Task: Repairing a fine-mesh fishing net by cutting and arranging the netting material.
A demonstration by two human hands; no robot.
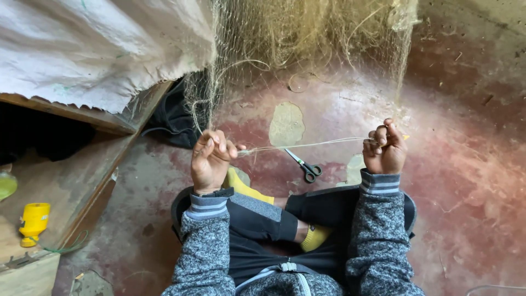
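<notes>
While the fishing net (307, 33) hangs at twelve o'clock, the left hand (210, 160) and right hand (385, 149) each pinch a twine strand (307, 146) taut between them, above scissors (304, 165) on the floor (466, 164).

My view: speckled grey knit sleeves (378, 246) with striped blue-grey cuffs (379, 183), a dark wristband (217, 193), black trousers (257, 219), yellow socks (315, 237), and a grey zip front.

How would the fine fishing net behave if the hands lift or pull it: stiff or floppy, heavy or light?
The net probably is very floppy: it hangs in loose folds and bunches where the left hand grips it. It looks light, since the mesh is thin and see-through. The strand pulled towards the right hand looks taut, so it may snag or tangle easily.
</notes>
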